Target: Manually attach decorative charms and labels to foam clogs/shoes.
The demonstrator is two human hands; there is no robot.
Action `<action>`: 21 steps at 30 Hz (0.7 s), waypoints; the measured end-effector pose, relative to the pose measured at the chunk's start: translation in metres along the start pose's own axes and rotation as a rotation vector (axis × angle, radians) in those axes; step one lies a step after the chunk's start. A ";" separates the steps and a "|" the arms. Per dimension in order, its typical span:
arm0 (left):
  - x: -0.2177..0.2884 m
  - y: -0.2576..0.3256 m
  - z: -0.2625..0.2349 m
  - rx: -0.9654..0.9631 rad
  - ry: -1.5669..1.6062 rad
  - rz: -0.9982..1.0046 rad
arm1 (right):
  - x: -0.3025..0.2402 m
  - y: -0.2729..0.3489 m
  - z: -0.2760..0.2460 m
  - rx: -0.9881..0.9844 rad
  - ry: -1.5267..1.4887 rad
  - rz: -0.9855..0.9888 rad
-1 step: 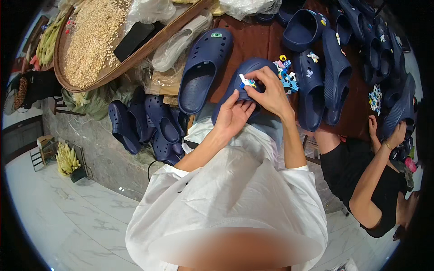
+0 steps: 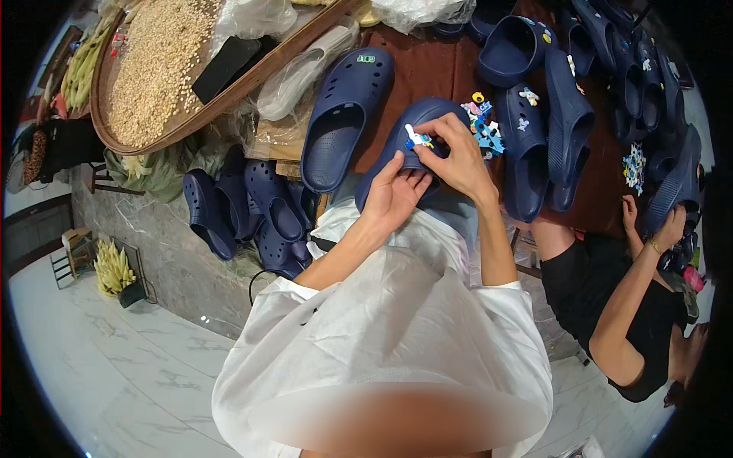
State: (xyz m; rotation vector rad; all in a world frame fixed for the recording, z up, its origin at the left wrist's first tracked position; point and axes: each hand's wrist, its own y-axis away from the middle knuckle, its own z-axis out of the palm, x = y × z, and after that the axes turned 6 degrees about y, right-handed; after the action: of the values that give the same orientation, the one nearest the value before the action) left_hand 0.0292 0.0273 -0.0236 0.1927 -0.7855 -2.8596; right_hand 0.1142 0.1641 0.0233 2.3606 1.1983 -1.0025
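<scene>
A navy foam clog [image 2: 392,139] lies in front of me at the near edge of the table. My left hand [image 2: 388,200] grips the edge of its upper, thumb on top and fingers curled at the foot opening. Thumb and index finger of my right hand [image 2: 460,159] pinch a small white, blue and yellow shoe charm [image 2: 417,139] against the upper. Just right of that hand is a pile of colourful charms [image 2: 486,131]. Another navy clog [image 2: 347,114], with a green charm near its toe, rests to the left. The underside of the pinched charm is hidden.
Decorated navy clogs [image 2: 525,153] stand at the right beside a co-worker's hand [image 2: 672,227], which holds another clog [image 2: 679,183]. A wooden-rimmed tray of grains [image 2: 156,76] carries a black phone [image 2: 229,69] at upper left. More clogs [image 2: 275,200] sit low on the left.
</scene>
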 end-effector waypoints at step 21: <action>0.004 0.001 0.001 -0.013 0.042 0.010 | 0.022 -0.013 0.016 0.394 0.050 -0.051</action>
State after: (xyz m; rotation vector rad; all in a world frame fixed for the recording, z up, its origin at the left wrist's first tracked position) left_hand 0.0251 0.0259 -0.0222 0.2462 -0.7581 -2.8408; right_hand 0.1055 0.1762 -0.0033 2.6754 1.1716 -1.3066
